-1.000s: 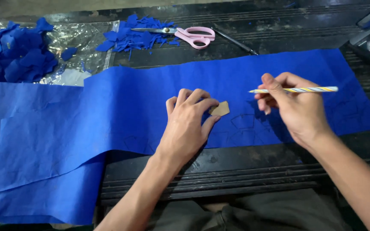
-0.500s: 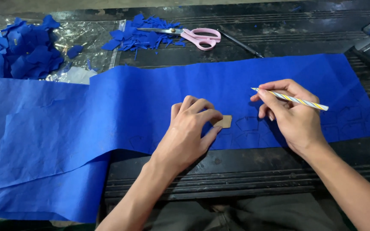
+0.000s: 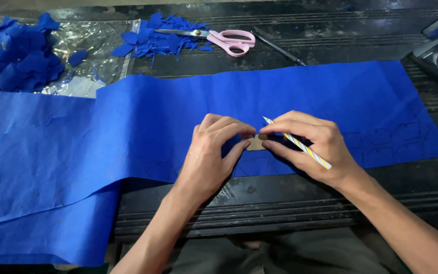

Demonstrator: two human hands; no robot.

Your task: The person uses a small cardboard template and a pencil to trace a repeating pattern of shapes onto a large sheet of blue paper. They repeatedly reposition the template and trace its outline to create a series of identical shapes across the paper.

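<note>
The left hand [image 3: 214, 152] pins a small tan card [image 3: 256, 144] with its fingertips on blue paper [image 3: 153, 127]. The right hand [image 3: 307, 144], just beside, grips a striped pencil [image 3: 300, 144] and touches the card.

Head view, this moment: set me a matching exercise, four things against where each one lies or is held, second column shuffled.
Things:
1. scissors
2. striped pencil
3. small tan template
4. heap of blue cut pieces

Places:
A. on clear plastic at the far left of the table
B. in the right hand, slanting across its fingers
C. on the blue sheet, pinned between the two hands, left hand beside it
D. at the far edge of the table, by blue scraps

Pairs: 1-D, 2-B, 3-C, 4-A
</note>
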